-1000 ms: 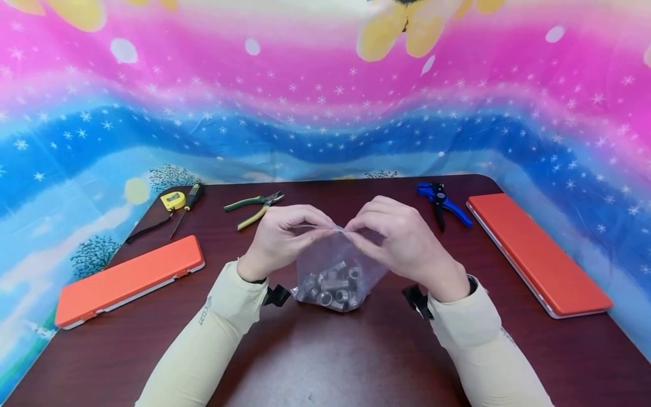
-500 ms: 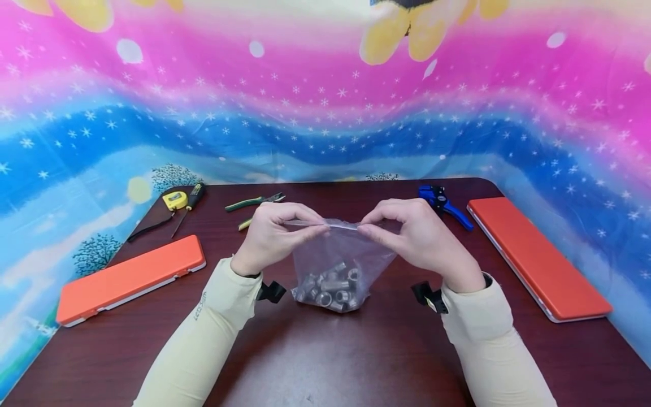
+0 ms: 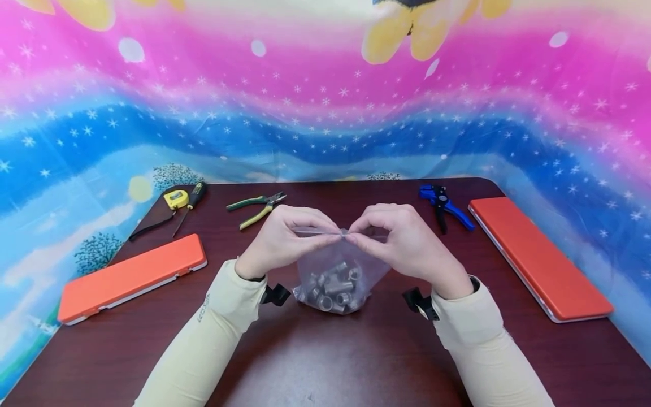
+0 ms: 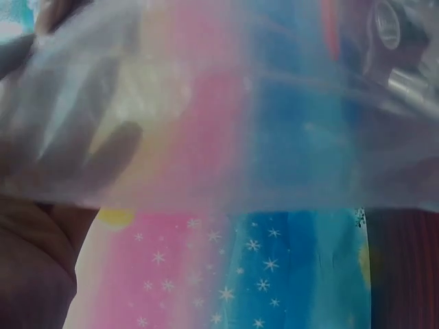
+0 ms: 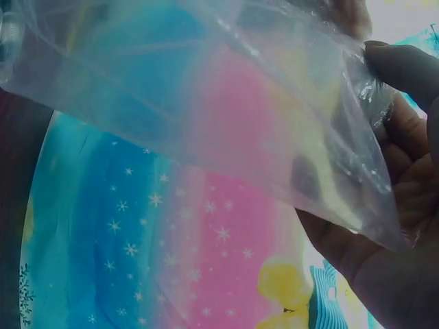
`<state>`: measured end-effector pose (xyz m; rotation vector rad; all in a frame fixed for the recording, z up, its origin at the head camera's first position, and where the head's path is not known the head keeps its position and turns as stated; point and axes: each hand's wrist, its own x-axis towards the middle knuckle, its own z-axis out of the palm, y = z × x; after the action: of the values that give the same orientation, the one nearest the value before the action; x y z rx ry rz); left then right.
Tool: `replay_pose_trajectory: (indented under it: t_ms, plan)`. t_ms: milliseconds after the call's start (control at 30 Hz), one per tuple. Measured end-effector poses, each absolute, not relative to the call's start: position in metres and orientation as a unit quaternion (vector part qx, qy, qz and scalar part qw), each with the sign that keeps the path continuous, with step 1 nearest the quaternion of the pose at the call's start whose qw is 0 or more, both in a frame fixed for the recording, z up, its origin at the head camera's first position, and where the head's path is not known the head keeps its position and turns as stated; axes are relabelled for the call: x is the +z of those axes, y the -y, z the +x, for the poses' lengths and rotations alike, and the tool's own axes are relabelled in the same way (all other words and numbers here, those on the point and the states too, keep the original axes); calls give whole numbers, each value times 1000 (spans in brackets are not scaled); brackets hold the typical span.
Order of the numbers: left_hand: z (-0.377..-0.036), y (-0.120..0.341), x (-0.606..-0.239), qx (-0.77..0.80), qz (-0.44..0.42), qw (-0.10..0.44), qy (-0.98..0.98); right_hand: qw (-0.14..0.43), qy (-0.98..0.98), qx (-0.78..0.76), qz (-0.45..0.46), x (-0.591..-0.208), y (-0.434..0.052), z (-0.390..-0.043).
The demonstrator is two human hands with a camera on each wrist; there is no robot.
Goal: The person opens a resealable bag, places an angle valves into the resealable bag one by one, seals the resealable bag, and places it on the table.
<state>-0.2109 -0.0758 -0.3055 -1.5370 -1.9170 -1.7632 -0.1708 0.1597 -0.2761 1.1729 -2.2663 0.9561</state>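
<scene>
At the middle of the table [image 3: 325, 362], toward its near edge, one clear plastic bag [image 3: 335, 265] stands with its bottom resting on the dark wood. Both hands pinch its top strip: the left hand [image 3: 285, 240] and right hand [image 3: 407, 243], fingertips nearly meeting. Half a second ago the hands were spread wider along the strip; now they have drawn together and the bag's top is bunched narrower. The bag is see-through and crinkled, and a heap of small silver metal sleeves [image 3: 333, 288] sits in its bottom. Two orange cases lie flat, one [image 3: 132, 277] near the left edge, one [image 3: 539, 254] along the right edge. Along the far edge lie one green-handled pliers [image 3: 256, 206], one blue wire stripper [image 3: 442, 200], one yellow tape measure [image 3: 175, 199] and one screwdriver [image 3: 189, 203].
</scene>
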Motion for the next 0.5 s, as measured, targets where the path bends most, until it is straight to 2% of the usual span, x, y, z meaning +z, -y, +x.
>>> replay_pose_trajectory:
  t_ms: [300,500]
  plan:
    - [-213,77,-305,-564,-524,89,632,261,797,305,452,-276,-156,-171]
    - [-212,80,-307,-587,-483,90,644,215,818,352,401,-277,-165,-173]
